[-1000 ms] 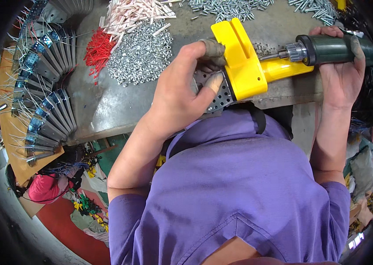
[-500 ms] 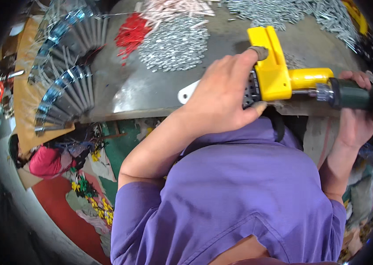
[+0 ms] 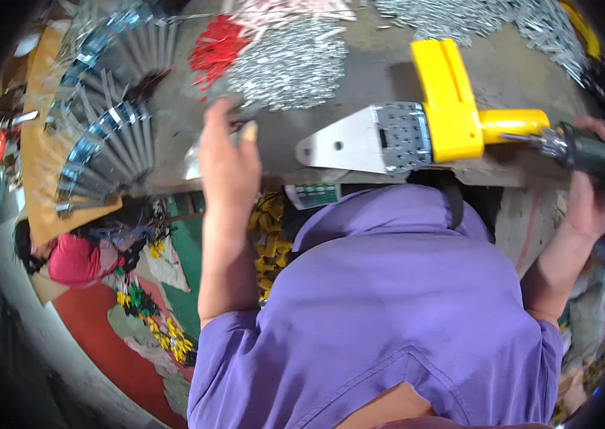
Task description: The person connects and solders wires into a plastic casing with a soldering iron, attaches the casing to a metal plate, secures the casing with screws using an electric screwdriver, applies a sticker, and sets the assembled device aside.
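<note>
Head view, looking down over a grey workbench (image 3: 359,79). The right hand (image 3: 592,196) is closing fully around the dark green handle of a power driver (image 3: 588,150) at the right edge of the bench, fingers wrapping over the barrel. The driver's metal tip is meeting the stub of a yellow plastic housing (image 3: 456,107), which is lying just left of that hand. A perforated metal plate (image 3: 367,139) is projecting from the housing and tapering to a rounded end with a hole; its long axis is running roughly left to right, the narrow end pointing toward the left hand.

The left hand (image 3: 227,154) is hovering over the bench's near edge, well apart from the plate, fingers extending loosely and gripping nothing visible; its fingertips are lying beside a pile of silver screws (image 3: 291,68) and a smaller heap of red plastic pieces (image 3: 216,46). Fanned stacks of metal strips (image 3: 105,129) are lying farther left.
</note>
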Available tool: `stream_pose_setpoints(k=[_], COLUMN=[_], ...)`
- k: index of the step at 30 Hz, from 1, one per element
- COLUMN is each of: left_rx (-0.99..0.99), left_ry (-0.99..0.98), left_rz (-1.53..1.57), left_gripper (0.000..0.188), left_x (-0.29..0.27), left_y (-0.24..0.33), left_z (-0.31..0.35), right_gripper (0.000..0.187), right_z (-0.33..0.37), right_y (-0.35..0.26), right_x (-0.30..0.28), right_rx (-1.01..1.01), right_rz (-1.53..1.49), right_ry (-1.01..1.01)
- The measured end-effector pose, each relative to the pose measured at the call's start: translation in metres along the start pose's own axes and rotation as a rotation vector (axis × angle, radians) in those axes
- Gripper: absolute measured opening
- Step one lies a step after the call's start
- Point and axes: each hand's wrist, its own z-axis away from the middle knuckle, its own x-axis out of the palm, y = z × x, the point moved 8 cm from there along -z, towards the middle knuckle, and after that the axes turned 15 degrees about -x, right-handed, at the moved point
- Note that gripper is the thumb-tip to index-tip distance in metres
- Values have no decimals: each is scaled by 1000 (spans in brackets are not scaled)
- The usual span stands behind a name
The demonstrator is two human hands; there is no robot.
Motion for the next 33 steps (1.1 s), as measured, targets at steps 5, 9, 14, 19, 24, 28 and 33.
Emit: stream_pose_setpoints(k=[5,9,14,19,24,28,33], left_rx=[60,304,388,383,366,368,513], left_ry=[-90,-266,-475,-450,-482,-419,-427], left_rz=[-85,694,758,693,778,562,318], left_gripper=[32,47,48,49,50,46,36], left_x=[6,19,51,55,56,53,50], left_y=[21,77,124,130,125,124,135], left_z=[0,39,52,51,49,43,49], right_gripper=[28,31,35,34,34,34,34], right_z=[20,23,25,24,24,26,28], right_y=[32,47,51,53,55,55,56], right_x=[16,14,11,10,8,9,11], right_rx=[84,124,138,134,120,111,98], right_rz=[-146,-161,-131,-157,-165,-159,-138], right_ry=[-133,-150,-149,-130,-118,-113,-104])
